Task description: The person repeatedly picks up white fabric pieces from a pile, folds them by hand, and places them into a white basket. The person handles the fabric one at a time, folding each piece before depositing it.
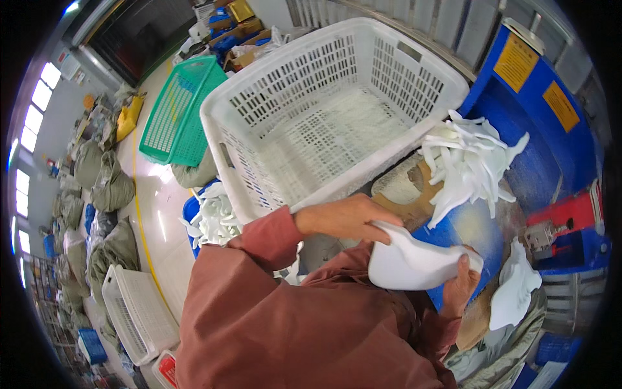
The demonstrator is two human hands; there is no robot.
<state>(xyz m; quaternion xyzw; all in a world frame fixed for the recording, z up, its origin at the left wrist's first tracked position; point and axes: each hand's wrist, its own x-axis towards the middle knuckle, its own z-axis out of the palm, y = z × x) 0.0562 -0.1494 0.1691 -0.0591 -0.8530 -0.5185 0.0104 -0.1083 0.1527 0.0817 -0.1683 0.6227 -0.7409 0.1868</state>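
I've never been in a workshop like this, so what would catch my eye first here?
Probably the big white slatted basket, empty, filling the middle, with a green basket leaning behind it to the left. Just below, the left hand and right hand grip a smooth white moulded piece between them. To the right, a heap of white offcuts lies on a blue machine.

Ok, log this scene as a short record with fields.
left hand: grips the white piece at its upper left edge
right hand: holds the same piece at its right end
white basket: ahead of the hands, nothing in it
white strips: heaped right of the basket
green basket: on the floor, far left
blue machine: at right
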